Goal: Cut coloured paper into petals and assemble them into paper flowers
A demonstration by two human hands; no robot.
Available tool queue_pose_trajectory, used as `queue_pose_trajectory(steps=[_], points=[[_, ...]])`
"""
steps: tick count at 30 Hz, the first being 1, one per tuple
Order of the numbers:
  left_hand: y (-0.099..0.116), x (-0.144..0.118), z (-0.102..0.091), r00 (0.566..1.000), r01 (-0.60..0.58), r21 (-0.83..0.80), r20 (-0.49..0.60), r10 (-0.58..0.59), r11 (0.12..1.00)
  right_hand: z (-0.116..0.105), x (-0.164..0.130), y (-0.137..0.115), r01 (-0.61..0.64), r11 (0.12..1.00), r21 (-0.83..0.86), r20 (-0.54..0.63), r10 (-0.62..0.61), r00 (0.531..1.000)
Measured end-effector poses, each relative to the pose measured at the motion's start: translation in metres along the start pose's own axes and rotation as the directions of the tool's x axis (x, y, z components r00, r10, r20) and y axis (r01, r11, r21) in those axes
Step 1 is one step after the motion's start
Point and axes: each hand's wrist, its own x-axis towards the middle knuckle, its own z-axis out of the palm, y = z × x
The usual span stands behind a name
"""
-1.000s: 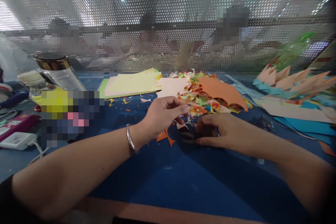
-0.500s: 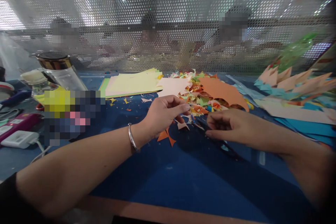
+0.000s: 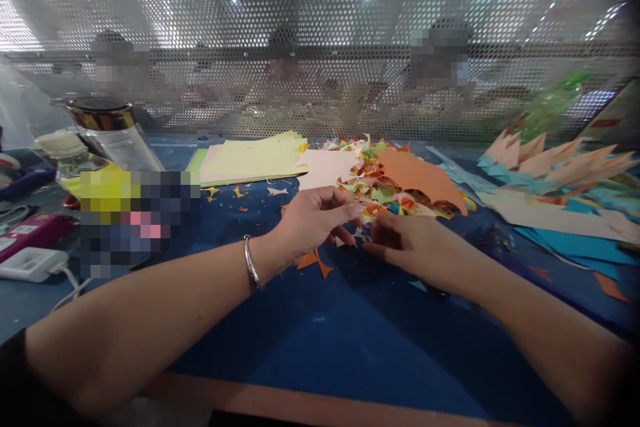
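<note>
My left hand is held over the blue table, thumb and index finger pinched together; whatever sits at the tips is too small to name. Close by on its right, my right hand has its fingers curled in, and what they hold is hidden. The two sets of fingertips nearly meet. Just beyond them lie a heap of cut paper scraps, a pale pink sheet and an orange sheet with a scalloped edge. Orange scraps rest below my left fingers.
Stacked coloured paper lies behind my left hand. Folded pink-and-blue paper pieces and blue sheets are at right. A brown-lidded tumbler and a white charger are at left. People sit behind a perforated screen.
My right hand has moved left, closer to my left fingertips. The thin blue piece between the hands no longer shows clearly. My left hand has barely moved.
</note>
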Motion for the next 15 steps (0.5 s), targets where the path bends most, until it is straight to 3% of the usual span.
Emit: queue_pose_trajectory(steps=[5, 15], points=[[-0.0016, -0.0013, 0.0012, 0.999, -0.014, -0.007, 0.045, 0.015, 1.0, 0.0018, 0.0006, 0.0005, -0.023, 1.0, 0.015, -0.013, 0.023, 1.0], [-0.0067, 0.003, 0.0021, 0.999, -0.043, -0.016, 0.018, 0.043, 0.999, 0.0037, 0.0005, -0.0055, -0.128, 0.991, -0.049, -0.1, 0.123, 0.987]])
